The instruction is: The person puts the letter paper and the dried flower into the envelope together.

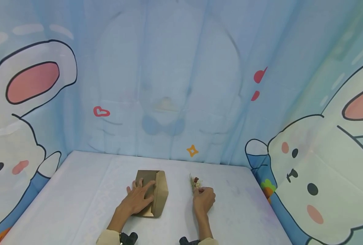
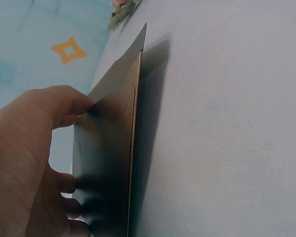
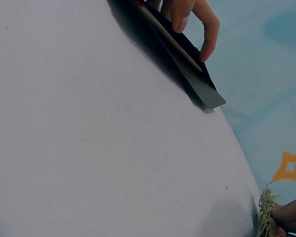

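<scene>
A gold-brown paper envelope (image 1: 161, 195) lies on the table with its flap raised along the right side. My left hand (image 1: 136, 200) rests on it, fingers spread over the paper. In the left wrist view the thumb and fingertips touch the face of the envelope (image 2: 106, 148). To the right, my right hand (image 1: 204, 200) pinches a small bunch of dried flowers (image 1: 196, 182), dark red and cream with green sprigs. Part of that bunch (image 3: 267, 212) shows at the lower right in the right wrist view, with the fingertips around it; the stems are hidden.
A white cloth covers the table (image 1: 239, 204). Behind it hangs a blue curtain (image 1: 169, 85) with printed cartoon rabbits at both sides. Dark wrist camera mounts (image 1: 128, 238) sit at both wrists. Tiny crumbs lie near the flowers in the right wrist view.
</scene>
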